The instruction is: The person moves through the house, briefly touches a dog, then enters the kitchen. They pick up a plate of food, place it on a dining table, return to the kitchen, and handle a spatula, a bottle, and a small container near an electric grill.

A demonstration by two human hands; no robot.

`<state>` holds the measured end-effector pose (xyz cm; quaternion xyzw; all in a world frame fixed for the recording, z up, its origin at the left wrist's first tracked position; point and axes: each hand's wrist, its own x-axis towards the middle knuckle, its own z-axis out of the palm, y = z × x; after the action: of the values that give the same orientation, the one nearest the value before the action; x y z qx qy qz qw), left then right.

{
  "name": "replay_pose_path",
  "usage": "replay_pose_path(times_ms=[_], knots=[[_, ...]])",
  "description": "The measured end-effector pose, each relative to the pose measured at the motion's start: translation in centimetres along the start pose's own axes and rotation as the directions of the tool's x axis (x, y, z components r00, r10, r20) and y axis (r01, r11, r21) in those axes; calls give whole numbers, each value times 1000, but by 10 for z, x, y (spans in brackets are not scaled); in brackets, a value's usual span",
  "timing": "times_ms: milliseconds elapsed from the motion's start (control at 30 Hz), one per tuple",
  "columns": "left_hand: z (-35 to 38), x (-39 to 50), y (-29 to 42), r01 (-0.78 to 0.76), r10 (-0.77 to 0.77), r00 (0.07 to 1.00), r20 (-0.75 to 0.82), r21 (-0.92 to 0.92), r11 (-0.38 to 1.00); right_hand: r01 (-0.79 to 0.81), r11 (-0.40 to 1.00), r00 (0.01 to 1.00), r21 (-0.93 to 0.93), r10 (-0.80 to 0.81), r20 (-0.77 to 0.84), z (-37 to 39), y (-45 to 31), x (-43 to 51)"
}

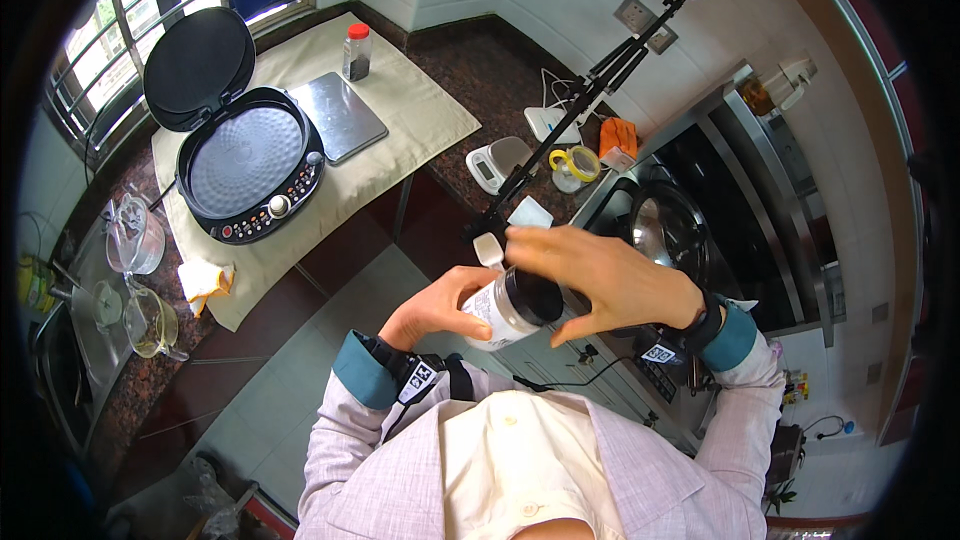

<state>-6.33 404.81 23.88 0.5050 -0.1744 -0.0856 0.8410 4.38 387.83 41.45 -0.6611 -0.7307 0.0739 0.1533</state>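
Observation:
A jar [501, 315] with a white printed label tilts in front of my chest, and my left hand [442, 307] is wrapped around it. Its black lid [534, 295] faces up and to the right. Over that lid, my right hand [611, 274] is spread, slightly blurred, with the thumb apart from the lid's edge; whether its fingers touch the lid is hard to see. Beyond the jar a white measuring spoon [488, 250] sticks up, its handle partly hidden behind the jar and hands, so what holds it cannot be seen.
On a cloth-covered counter stand an open electric griddle [251, 154], a flat steel scale [339, 116] and a red-capped jar [358, 54]. A black tripod [577, 101] leans near a small white scale [499, 163] and a yellow-rimmed jar [574, 167]. At left are measuring cups [150, 321].

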Motion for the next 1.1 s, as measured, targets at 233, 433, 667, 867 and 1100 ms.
replay_pose_path(times_ms=[233,433,667,867,1100], knots=[[7,5,8,-86,100,994,-50,227,970,-465,879,844,106,404,353,-7,-3,-1],[7,2,6,-45,49,999,-22,132,990,-44,996,980,75,29,195,-8,2,-2],[14,7,14,-165,274,955,-116,563,810,-294,953,935,72,271,230,-4,6,-9],[30,11,8,-172,430,878,-212,697,696,-587,752,805,298,581,121,20,3,-15],[34,12,1,-163,464,862,-205,755,635,-505,860,856,75,489,169,11,11,-20]])
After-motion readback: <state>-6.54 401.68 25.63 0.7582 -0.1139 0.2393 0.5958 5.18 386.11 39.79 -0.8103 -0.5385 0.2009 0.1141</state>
